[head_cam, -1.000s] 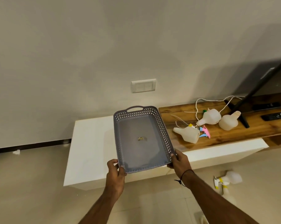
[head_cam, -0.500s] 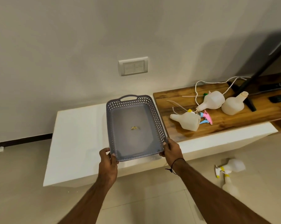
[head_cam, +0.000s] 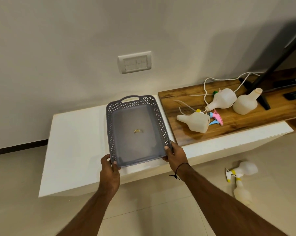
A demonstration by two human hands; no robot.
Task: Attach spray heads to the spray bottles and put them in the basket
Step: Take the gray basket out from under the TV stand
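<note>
Both hands, left hand (head_cam: 109,171) and right hand (head_cam: 175,155), gripped the near corners of the grey perforated plastic basket (head_cam: 137,114) on the white desk (head_cam: 75,142); it looked light, stiff, best held by its rim.

A white switch plate (head_cam: 134,62) sits on the wall above the white surface (head_cam: 75,142). Right of it, a white cord (head_cam: 210,80), black stand (head_cam: 256,82) and remote (head_cam: 295,94).

Single head view, forward-down, fairly near basket (head_cam: 137,132), edges perhaps distorted.
</note>
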